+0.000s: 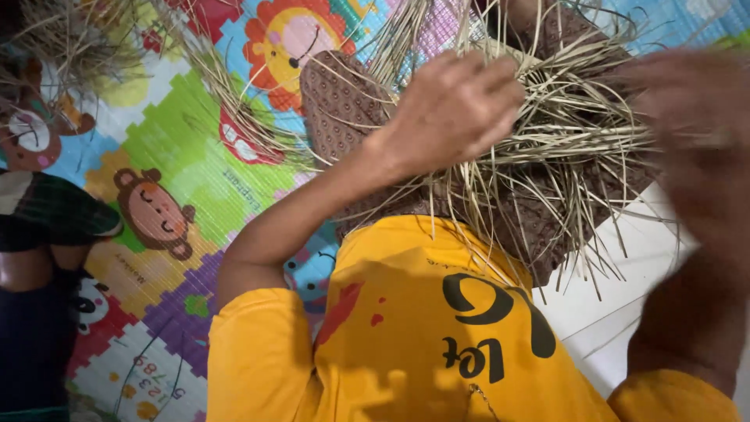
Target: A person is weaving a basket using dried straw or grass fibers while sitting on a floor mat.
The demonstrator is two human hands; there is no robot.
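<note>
View from a head camera, looking down over an orange shirt (pixel 406 344) at two bare hands working a tangled bundle of dry straw-like strands (pixel 562 148). The bundle sits on the person's lap, over brown patterned cloth (pixel 344 109), above a bright children's play mat (pixel 180 156) printed with cartoon animals.

The left hand (pixel 453 109) is curled down into the bundle, its fingers closed around a clutch of strands near the middle. The right hand (pixel 687 101) is a motion blur at the bundle's right edge; it seems to touch the strands, but whether it is gripping them cannot be told.

The step in hand looks like gathering or sorting the loose strands into one bunch. The next move would likely call for a steady grip with the left hand while the right draws stray ends into line, since many strands stick out downward and to the sides.

More loose strands (pixel 70 39) lie at the upper left of the mat. A dark-clothed limb of another person (pixel 39 258) shows at the left edge.
</note>
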